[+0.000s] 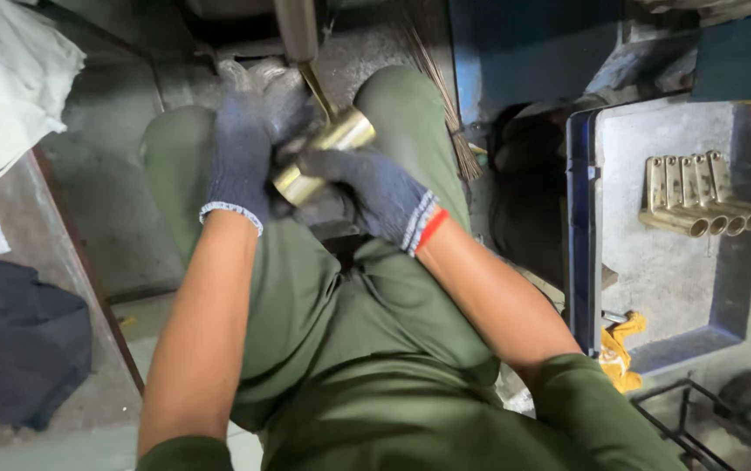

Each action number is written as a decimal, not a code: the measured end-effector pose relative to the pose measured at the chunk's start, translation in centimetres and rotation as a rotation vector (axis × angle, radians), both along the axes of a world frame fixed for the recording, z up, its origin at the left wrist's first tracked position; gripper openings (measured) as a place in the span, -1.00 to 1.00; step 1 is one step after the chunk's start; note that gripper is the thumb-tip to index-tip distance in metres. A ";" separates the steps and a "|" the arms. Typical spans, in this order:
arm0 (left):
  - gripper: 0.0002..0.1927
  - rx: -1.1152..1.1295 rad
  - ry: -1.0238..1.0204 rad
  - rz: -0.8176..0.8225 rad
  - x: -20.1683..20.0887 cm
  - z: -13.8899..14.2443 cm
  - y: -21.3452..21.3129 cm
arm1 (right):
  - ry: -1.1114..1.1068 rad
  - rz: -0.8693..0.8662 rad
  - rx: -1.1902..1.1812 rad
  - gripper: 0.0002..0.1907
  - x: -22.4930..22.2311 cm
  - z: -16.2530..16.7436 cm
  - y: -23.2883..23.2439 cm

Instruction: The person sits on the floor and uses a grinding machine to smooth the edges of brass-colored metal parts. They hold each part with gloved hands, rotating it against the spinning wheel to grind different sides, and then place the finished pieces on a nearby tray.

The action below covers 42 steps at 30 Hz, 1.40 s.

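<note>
Person sits, seen from above, green trousers and green short sleeves, both hands in dark knit gloves.

Left hand [240, 157]: fingers curled closed around the far end of a brass pipe fitting [323, 155], glove cuff white-edged. Right hand [375, 192]: closed on the near end of the same fitting from the right side, cuff striped with a red band. So the fitting sits between the two hands, over the lap, just above the knees, tilted with its upper end toward the right. Only the middle and the lower open end of it show; the rest is covered by the gloves.

A thin brass rod [318, 92] comes down from a grey cylindrical tool [297, 26] at the top of the view and meets the fitting at its upper end. Cannot tell whether the rod goes into the fitting or just touches it.

To the right, well apart from the hands: a blue tray [580, 218] on the floor with a grey bottom. In it, a row of similar brass fittings [707, 196] lying side by side, touching, open ends facing lower right. A yellow rag [620, 349] lies at the tray's near left corner.

A stiff broom head [445, 96] lies just beside the right knee. Left side: white cloth [9, 78] at the top, dark cloth [17, 340] lower down, on the concrete floor [105, 201].
</note>
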<state>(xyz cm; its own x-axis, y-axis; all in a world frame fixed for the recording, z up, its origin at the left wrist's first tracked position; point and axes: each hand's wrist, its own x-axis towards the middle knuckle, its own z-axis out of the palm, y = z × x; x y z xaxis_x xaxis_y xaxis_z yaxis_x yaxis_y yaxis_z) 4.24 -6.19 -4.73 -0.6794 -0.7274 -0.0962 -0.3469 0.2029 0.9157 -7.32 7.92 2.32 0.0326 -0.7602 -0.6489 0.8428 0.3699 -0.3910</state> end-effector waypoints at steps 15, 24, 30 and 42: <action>-0.64 1.149 0.350 0.433 -1.7 -4.1 -3.0 | 0.021 -0.017 0.045 -0.65 -0.6 -3.0 -5.8; -0.41 1.089 -0.100 0.498 -3.8 -1.5 -4.7 | -0.150 -0.131 -0.023 -0.73 -0.3 -2.9 -5.9; -0.47 0.250 -0.047 0.081 3.9 4.6 4.1 | 0.925 0.581 0.070 -0.73 1.8 1.0 5.2; -0.60 0.050 0.139 -0.110 7.2 8.0 8.9 | 0.810 0.294 -0.375 -0.44 3.6 2.2 12.7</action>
<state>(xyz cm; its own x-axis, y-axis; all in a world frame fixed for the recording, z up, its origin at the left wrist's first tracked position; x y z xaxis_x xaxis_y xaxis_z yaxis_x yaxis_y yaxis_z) 11.40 2.70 3.23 -0.7636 -0.6450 -0.0301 -0.1950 0.1859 0.9630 -3.75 20.58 4.49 -0.0982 -0.9572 -0.2724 0.1546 0.2557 -0.9543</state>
